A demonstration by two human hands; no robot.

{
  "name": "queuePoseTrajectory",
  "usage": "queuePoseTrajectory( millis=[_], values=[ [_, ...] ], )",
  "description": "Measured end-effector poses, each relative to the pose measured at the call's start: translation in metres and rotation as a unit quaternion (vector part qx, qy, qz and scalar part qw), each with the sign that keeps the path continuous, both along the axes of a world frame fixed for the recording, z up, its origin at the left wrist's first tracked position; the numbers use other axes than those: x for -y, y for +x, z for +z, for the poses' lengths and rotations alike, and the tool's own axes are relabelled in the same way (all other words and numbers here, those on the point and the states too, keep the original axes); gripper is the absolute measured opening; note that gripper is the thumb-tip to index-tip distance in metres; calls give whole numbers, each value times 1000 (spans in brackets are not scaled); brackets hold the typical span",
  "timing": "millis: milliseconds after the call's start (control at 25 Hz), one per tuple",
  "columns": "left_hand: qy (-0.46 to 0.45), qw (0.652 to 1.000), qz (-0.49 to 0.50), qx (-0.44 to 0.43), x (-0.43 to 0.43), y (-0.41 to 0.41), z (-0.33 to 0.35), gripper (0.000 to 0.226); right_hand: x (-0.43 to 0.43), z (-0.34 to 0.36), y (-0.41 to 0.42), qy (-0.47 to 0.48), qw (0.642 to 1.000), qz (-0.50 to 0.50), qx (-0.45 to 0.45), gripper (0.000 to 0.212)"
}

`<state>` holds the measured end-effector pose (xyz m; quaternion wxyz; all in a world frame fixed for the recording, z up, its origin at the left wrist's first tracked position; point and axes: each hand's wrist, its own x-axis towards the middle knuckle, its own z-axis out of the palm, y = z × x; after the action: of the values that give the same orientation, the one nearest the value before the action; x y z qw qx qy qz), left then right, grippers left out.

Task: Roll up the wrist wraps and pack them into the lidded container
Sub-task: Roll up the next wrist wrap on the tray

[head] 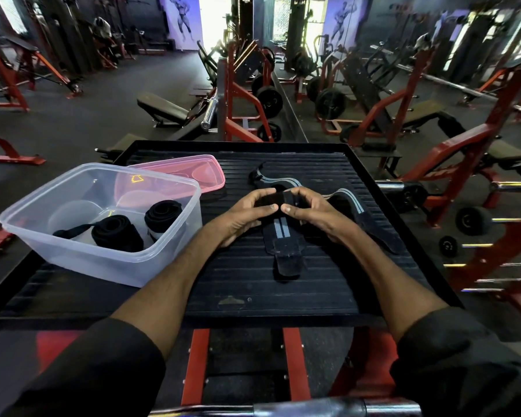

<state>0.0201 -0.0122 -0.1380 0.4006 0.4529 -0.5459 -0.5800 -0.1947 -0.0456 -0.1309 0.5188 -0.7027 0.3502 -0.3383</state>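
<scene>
Black sleeves (73,371) nearest, bare forearms reaching out over black ribbed rubber platform (253,284) on red steel frame (292,365). Clear rectangular plastic container (27,219) on platform's left side, open, rounded corners, translucent walls. Pink translucent lid (197,168) lying flat just behind it, off, partly hidden by container's far wall. Two loose lengths flat on platform, rear wrap (278,179) behind hands and right-side wrap (363,213), black woven elastic with pale grey stripes; cannot tell if joined under the hands. Striped wrap (280,236) between hands, running toward camera, fuzzy hook-and-loop tab at near end, far end wound into short fat roll. Left hand (244,216) and right hand (312,210) both curled round that roll, pinching its ends, thumb tips nearly meeting. Inside container two finished rolls, tight black cylinders: larger roll (116,234) with loop trailing left, smaller roll (163,212) near right wall. Judged about halfway: two packed, one mid-roll, loose ones left, lid yet to go on.
</scene>
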Motion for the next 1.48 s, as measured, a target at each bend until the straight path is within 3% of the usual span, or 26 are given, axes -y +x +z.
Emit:
queuePoseTrajectory(
  millis=[160,320,400,520,600,680,760,880,1000,1160,1280,1400,1480],
  values=[
    [-40,998,7,40,-2,4,-2,55,-1,5,-6,8,999,22,-23,41],
    [-137,972,17,190,-1,5,-4,55,1,7,-12,91,994,52,-24,55],
    [-181,950,51,251,-2,2,-1,60,2,12,-10,155,986,55,37,51],
    [-248,936,83,234,-7,-3,4,61,-3,20,-4,211,972,9,106,40],
    [-310,919,79,229,-10,-4,5,62,-6,19,1,200,976,15,81,22],
    [-343,907,79,230,-10,-4,6,62,-5,16,3,182,981,39,58,27],
    [-299,931,72,194,-8,-6,7,61,-4,17,2,185,980,27,74,44],
    [-99,995,16,27,-8,-7,11,52,-3,17,-1,157,980,-5,123,27],
    [22,999,-17,-43,-9,-3,13,45,-4,18,-3,115,984,-5,137,38],
    [-39,998,-11,55,-12,-11,7,31,-8,19,-2,121,980,27,158,55],
    [-94,990,40,92,-12,-13,6,39,-7,21,-4,150,978,43,136,65],
    [-212,947,94,224,-13,-11,5,51,-6,23,-6,216,967,51,127,77],
    [-250,928,111,251,-15,-10,7,54,-7,26,-9,249,953,63,159,73]
  ],
)
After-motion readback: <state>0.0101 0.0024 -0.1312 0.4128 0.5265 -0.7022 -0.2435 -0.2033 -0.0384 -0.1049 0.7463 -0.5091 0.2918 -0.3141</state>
